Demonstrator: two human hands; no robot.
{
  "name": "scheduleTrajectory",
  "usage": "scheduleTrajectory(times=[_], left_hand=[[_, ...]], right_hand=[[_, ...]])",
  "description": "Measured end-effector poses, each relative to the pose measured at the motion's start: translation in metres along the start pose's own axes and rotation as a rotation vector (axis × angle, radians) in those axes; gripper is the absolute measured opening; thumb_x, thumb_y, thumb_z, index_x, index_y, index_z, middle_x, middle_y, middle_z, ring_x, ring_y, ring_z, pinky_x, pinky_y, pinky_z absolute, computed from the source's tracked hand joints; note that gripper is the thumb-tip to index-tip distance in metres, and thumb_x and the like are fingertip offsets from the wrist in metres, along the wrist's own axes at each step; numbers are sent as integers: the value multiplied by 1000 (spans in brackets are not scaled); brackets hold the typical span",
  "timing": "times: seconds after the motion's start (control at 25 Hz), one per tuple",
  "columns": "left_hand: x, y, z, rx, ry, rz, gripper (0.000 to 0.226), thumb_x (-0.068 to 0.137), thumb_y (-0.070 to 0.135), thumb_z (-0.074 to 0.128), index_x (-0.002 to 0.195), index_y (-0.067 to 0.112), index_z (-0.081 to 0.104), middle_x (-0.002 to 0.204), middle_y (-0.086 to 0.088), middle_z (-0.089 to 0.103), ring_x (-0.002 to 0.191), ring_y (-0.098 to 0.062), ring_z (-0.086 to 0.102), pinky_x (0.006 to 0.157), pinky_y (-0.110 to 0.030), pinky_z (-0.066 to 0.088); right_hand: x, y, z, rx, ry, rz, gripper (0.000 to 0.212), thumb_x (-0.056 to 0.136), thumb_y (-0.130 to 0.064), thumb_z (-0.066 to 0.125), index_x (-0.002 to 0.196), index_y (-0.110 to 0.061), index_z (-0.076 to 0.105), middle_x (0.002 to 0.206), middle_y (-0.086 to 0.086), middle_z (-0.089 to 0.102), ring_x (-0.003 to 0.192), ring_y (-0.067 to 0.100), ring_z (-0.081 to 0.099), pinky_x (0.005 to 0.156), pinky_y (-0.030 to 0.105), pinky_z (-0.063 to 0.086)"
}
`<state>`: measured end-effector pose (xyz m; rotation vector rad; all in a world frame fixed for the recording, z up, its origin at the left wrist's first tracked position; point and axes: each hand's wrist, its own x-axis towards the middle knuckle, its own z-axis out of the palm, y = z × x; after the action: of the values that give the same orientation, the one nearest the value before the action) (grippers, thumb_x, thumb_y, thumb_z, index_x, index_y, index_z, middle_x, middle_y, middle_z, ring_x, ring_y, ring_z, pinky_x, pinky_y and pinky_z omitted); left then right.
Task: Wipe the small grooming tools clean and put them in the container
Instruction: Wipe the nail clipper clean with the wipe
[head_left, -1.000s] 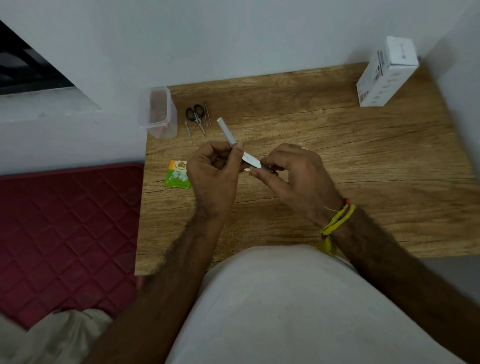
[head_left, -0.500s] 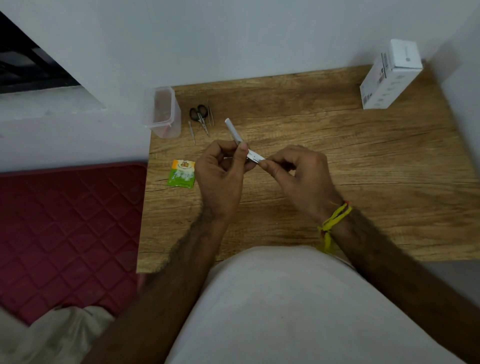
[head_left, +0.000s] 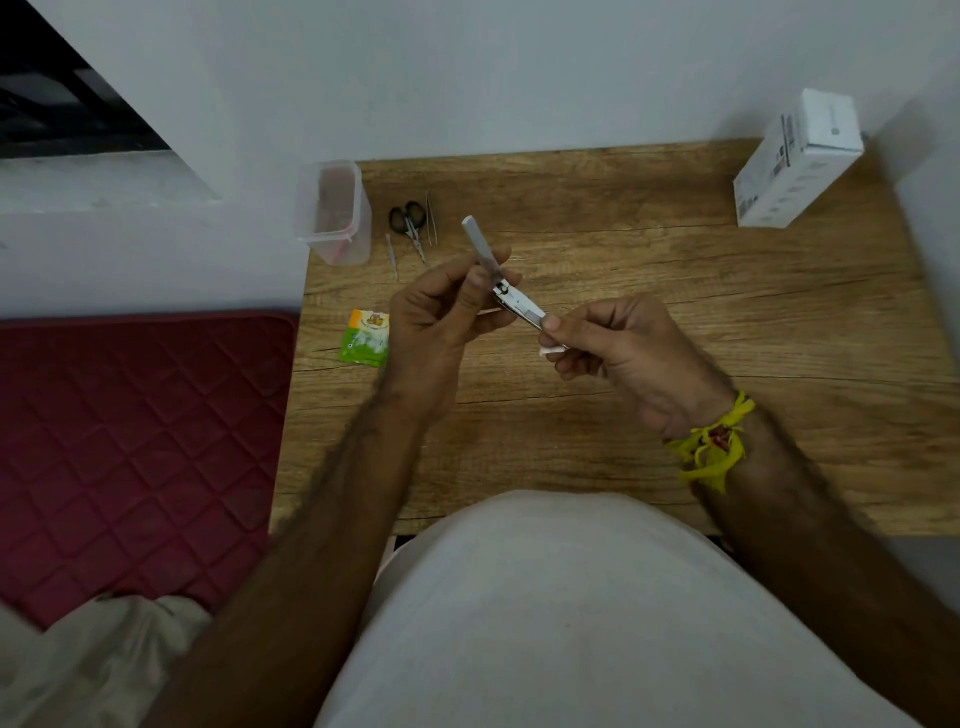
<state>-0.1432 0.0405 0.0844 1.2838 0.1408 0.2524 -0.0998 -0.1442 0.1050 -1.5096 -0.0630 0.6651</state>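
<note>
A metal nail clipper (head_left: 511, 297) with its lever swung up is held above the middle of the wooden table (head_left: 675, 291), the left hand (head_left: 441, 322) with fingers curled around its lever end and the right hand (head_left: 618, 353) pinching its near end between thumb and fingers together with a small white wipe (head_left: 551, 351). Far left on the table lie small black-handled scissors (head_left: 408, 223) and two thin metal picks, just right of a clear plastic container (head_left: 335, 213) at the table's far-left corner. A green and orange sachet (head_left: 365, 339) lies left of the left hand, a white box (head_left: 797, 161) stands at the far right, and a yellow thread band (head_left: 714, 447) circles the right wrist.
</note>
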Motion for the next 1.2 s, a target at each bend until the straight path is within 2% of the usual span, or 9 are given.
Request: scheduleTrajectory(times=[0.12,0.24,0.36,0.56,0.76,0.88,1.0,1.12,1.2], left_hand=[[2,2,-4,45,-52,50,24,94,10,61,115,3,67,110,-15,71,101,-23,70,79,-33,59],[5,4,-11,167,-125,92,25,93,-3,63,117,1,67,107,-11,73,99,-23,72,78,-34,60],[9,6,-17,350,-231,200,23,86,3,72,109,0,71,107,-15,73,99,-30,71,83,-42,60],[15,12,-18,605,-375,310,24,81,5,79,104,0,75,107,-13,74,105,-23,70,90,-39,56],[17,16,-16,670,-345,292,24,80,7,80,103,0,76,101,-11,75,97,-21,71,84,-41,59],[14,17,-15,700,-291,266,19,83,7,78,102,6,74,98,-10,73,93,-19,71,80,-35,60],[9,14,-11,689,-240,234,18,87,7,75,104,10,72,99,-6,72,93,-16,70,80,-30,59],[3,6,-6,659,-208,184,17,87,2,73,104,4,70,101,-7,71,94,-15,70,80,-25,56],[0,1,-7,601,-208,146,17,88,1,71,104,4,68,102,-10,70,95,-16,69,82,-25,55]], right_hand=[[0,-4,0,29,-1,39,15,88,-15,73,77,-4,76,71,11,71,62,16,61,59,23,52],[0,-6,-2,30,14,57,13,88,-11,74,79,-3,76,74,13,71,60,16,61,58,23,52],[1,-5,-5,26,16,73,11,87,-11,74,82,-2,76,77,13,73,60,15,61,56,23,52],[1,-3,-8,88,6,96,14,91,-12,70,87,1,75,74,13,72,63,19,62,58,23,54],[1,-1,-8,53,-16,63,31,98,-26,63,99,3,74,79,11,72,67,14,65,63,23,56],[0,1,-7,-130,-27,-110,33,89,-34,69,97,-3,77,80,20,71,72,19,62,66,31,54],[2,6,-7,-344,-44,-249,22,94,-31,72,101,-11,79,80,30,65,68,23,54,60,45,48],[7,12,-11,-497,-4,-307,20,96,-30,70,104,-14,79,76,17,67,68,18,58,62,44,48],[7,16,-12,-705,-1,-437,26,96,-33,66,103,-11,77,78,6,65,73,20,58,65,38,48]])
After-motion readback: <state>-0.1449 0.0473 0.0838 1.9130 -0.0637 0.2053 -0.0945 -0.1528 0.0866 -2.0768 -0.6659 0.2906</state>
